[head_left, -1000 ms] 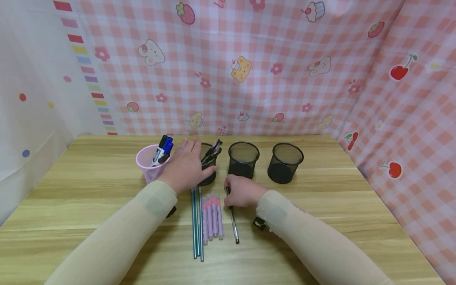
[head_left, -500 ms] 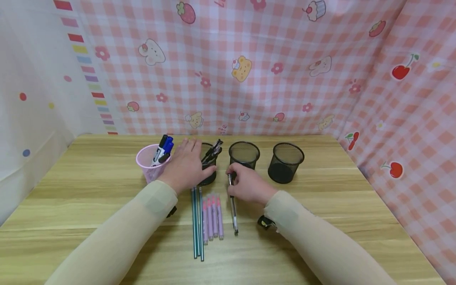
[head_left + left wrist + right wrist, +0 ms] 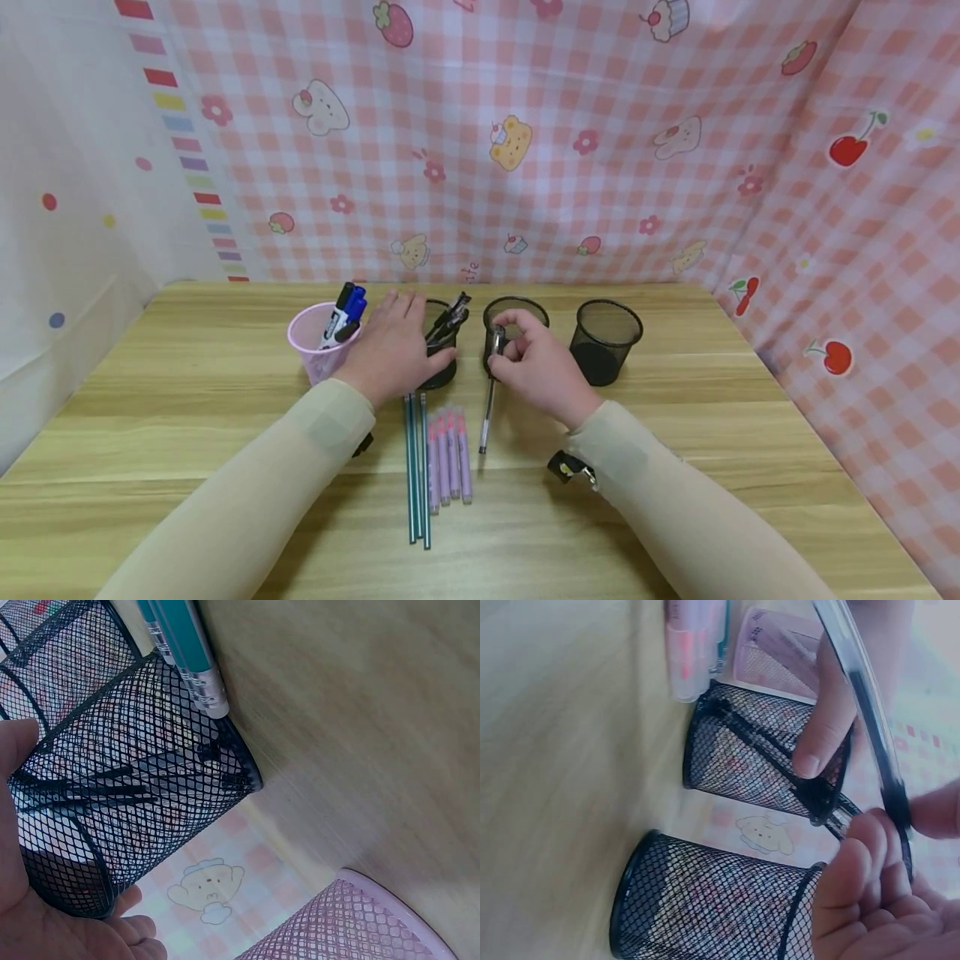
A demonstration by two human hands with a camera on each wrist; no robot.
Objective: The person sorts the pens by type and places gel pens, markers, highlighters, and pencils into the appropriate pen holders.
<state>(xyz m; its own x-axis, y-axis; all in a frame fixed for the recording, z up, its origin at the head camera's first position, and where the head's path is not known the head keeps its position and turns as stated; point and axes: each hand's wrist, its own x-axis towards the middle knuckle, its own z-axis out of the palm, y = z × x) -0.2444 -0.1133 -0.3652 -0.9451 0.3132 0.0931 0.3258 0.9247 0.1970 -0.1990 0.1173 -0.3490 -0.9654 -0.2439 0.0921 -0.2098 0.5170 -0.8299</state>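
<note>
My left hand holds a black mesh pen cup, its thumb on the near side and its fingers reaching past the rim. Several black pens lean inside that cup. My right hand pinches a clear-barrelled pen near its upper end, between thumb and fingers. The pen slants, tip down, in front of a second black mesh cup, which the right hand partly hides. In the right wrist view, the same pen crosses in front of the fingers.
At left, a pink mesh cup contains black and blue markers. A third black mesh cup stands at right. Green pencils and several lilac highlighters lie side by side on the wooden table. A checked cloth hangs behind.
My right hand has lifted the pen from the table and moved it up and slightly right, towards the middle cup. My left hand stays on its cup.
</note>
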